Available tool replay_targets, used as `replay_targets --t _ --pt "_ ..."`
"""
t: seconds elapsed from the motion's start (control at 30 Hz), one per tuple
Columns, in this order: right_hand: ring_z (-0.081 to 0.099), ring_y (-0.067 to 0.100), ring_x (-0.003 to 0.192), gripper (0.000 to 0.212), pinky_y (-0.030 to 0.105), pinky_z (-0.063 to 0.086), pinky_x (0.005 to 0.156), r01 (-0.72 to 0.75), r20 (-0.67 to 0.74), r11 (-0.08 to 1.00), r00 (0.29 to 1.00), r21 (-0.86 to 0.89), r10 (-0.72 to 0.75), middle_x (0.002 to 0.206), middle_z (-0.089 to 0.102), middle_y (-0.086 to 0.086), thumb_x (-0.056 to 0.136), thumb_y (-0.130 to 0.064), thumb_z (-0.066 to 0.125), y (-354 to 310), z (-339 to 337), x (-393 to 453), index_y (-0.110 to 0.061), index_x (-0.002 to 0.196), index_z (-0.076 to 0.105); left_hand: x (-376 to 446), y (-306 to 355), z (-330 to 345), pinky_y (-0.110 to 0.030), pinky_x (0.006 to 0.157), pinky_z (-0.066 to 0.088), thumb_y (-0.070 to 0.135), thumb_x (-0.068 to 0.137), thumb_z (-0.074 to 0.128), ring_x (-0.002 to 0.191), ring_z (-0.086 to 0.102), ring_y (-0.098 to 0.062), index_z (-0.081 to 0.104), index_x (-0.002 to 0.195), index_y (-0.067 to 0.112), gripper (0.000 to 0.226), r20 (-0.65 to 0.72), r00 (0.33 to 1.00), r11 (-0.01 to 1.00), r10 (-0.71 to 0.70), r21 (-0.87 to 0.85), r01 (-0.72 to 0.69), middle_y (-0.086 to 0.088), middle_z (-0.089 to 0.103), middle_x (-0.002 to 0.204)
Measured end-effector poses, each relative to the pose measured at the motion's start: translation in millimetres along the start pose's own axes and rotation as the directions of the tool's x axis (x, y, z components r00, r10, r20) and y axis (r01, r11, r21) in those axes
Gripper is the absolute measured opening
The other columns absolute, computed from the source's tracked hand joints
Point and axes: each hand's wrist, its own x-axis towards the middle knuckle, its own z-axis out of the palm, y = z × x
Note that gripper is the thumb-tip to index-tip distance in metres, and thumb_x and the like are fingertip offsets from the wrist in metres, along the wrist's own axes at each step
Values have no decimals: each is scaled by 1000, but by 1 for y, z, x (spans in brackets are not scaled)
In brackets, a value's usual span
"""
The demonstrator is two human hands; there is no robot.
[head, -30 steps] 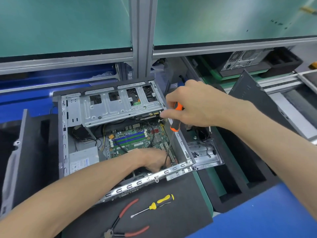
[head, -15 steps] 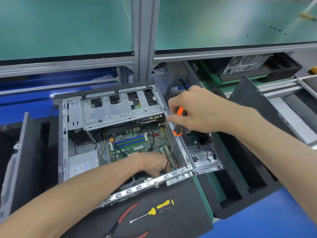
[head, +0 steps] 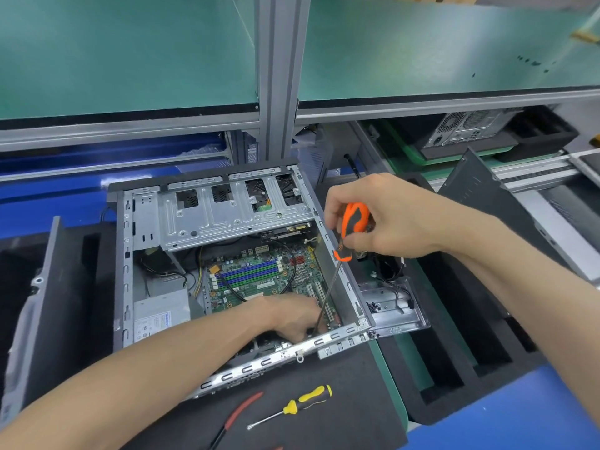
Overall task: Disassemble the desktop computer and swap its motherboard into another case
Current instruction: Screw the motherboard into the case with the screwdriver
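Observation:
An open grey desktop case [head: 128,271] lies on black foam. Its green motherboard [head: 259,277] with blue memory slots shows inside, under a silver drive cage [head: 227,219]. My right hand [head: 389,219] grips the orange-and-black handle of a long screwdriver [head: 352,225]. The shaft slants down into the case's near right corner. My left hand [head: 292,316] reaches inside the case and rests at the screwdriver's tip, fingers curled around it. What lies under the fingers is hidden.
A yellow-handled screwdriver [head: 292,407] and red-handled pliers [head: 237,417] lie on the black foam mat in front of the case. A detached metal bracket [head: 396,306] sits to the right. A side panel [head: 32,306] leans at left, and another computer [head: 470,128] stands at back right.
My right hand has shifted slightly along the handle, which now shows more between the fingers. My left hand stays at the tip.

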Motion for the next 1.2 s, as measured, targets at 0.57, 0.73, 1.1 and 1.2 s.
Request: replay_targets --t 0.57,0.73,1.1,1.2 --pt "55 7 55 25 14 39 50 -12 -155 999 988 -45 5 61 61 -4 72 -1 75 3 -8 -4 -21 80 61 2 0 0 -29 52 46 0 81 58 58 52 -24 59 80 5 5 -32 997 995 69 70 -67 -4 50 60" --pt "57 9 58 25 21 43 52 -43 -202 992 979 -115 19 57 61 -3 71 -5 75 7 -11 -4 -22 79 58 0 -1 1 -28 52 40 -2 79 56 51 40 -11 54 74 9 13 -65 991 991 114 82 -109 0 44 56" --pt "53 0 57 21 12 37 51 -41 -185 989 983 -141 14 55 62 -3 74 -2 71 2 -7 -3 -16 80 57 8 -4 4 -36 50 48 2 82 56 56 54 -25 52 74 12 14 14 998 992 62 -114 -60 -7 54 62" --pt "51 -5 63 21 9 34 54 -53 -185 986 982 -159 23 55 60 -4 74 -4 71 1 -8 -3 -17 80 56 4 -17 -5 -29 51 48 15 95 56 61 58 -15 61 101 13 8 -31 988 767 -151 -635 97 -1 59 74"
